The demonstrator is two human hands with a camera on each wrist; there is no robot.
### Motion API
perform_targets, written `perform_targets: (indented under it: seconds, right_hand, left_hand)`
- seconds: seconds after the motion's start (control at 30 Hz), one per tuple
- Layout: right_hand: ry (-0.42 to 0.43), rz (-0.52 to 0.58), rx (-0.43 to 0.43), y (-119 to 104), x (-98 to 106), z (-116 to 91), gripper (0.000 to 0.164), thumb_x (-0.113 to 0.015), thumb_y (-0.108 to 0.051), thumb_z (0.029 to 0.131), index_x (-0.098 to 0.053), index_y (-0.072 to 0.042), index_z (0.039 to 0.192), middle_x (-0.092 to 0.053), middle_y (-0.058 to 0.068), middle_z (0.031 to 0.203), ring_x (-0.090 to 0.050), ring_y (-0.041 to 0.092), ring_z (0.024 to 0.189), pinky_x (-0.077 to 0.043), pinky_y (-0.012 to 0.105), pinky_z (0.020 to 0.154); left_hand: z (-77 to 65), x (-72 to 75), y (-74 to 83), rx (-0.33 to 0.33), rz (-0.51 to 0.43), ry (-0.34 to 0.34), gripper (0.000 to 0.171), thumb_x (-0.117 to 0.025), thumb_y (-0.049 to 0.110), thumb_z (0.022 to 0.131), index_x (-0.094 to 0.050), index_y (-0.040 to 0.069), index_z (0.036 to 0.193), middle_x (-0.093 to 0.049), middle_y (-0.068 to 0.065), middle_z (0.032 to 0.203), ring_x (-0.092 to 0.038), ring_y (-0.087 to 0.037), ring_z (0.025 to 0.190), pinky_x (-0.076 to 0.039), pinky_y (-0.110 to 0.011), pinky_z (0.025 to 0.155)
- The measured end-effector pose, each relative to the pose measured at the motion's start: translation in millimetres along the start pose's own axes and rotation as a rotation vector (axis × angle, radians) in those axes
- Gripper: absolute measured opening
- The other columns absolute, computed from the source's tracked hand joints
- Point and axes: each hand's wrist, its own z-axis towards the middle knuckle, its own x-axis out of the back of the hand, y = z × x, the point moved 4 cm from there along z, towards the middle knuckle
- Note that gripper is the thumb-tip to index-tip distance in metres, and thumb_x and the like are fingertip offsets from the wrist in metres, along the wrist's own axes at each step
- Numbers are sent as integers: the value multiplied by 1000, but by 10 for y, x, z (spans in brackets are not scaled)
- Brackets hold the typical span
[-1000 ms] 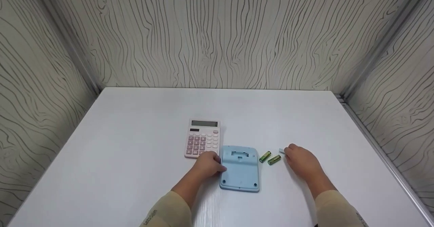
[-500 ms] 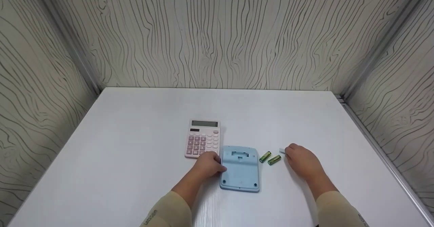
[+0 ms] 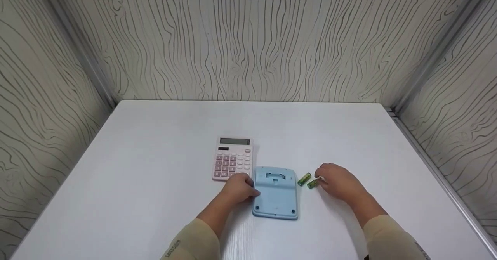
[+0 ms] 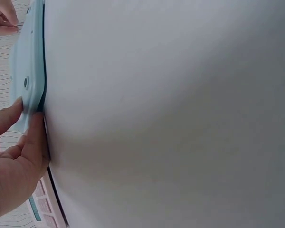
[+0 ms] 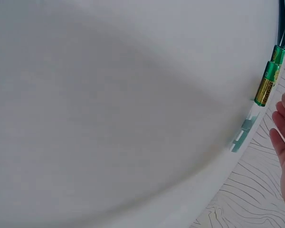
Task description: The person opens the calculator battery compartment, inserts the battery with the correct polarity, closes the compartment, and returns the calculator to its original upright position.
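Note:
A light-blue calculator (image 3: pixel 275 198) lies face down on the white table, its battery compartment uncovered. My left hand (image 3: pixel 237 188) pinches its left edge; in the left wrist view the thumb (image 4: pixel 12 116) is on the back and the fingers are at the edge below. Two green batteries (image 3: pixel 304 179) (image 5: pixel 266 88) lie right of the calculator. My right hand (image 3: pixel 338 180) is over the right-hand battery (image 3: pixel 313 183), partly covering it. In the right wrist view its loosely bent fingers are apart from the batteries. A small blue battery cover (image 5: pixel 242 135) lies on the table beside them.
A pink calculator (image 3: pixel 233 159) lies face up just left of the blue one, its lower right corner behind my left hand. The white table (image 3: pixel 163 136) is bounded by patterned wall panels (image 3: pixel 248 42) at the back and sides.
My right hand has let go of the small blue cover and moved left to the right-hand battery. My left hand keeps its hold on the blue calculator.

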Motion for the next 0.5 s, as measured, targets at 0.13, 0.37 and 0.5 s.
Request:
perform_targets:
  seconds: [0.13, 0.37, 0.5]
  right_hand:
    - [-28, -43, 22, -36, -35, 12, 12, -64, -5, 80, -67, -15, 87, -60, -4, 84, -57, 16, 85, -49, 35, 81]
    - [-27, -73, 41, -44, -114, -17, 10, -67, -8, 80, -65, -17, 84, -55, -8, 79, -52, 11, 77, -49, 32, 76]
    - [-10, -75, 40, -50, -151, -31, 9, -68, -10, 80, -63, -17, 83, -52, -9, 78, -50, 10, 75, -48, 30, 74]
  left_hand:
    - [3, -4, 2, 4, -6, -3, 22, -74, 12, 74, -60, 6, 89, -57, -4, 80, -56, -17, 73, -49, -29, 67]
    - [1, -6, -1, 13, -6, 5, 22, -74, 12, 73, -60, 6, 89, -57, -3, 80, -56, -17, 73, -50, -28, 66]
    - [-7, 3, -4, 15, -30, 0, 23, -74, 11, 73, -59, 6, 89, -57, -4, 81, -56, -17, 73, -50, -29, 66]
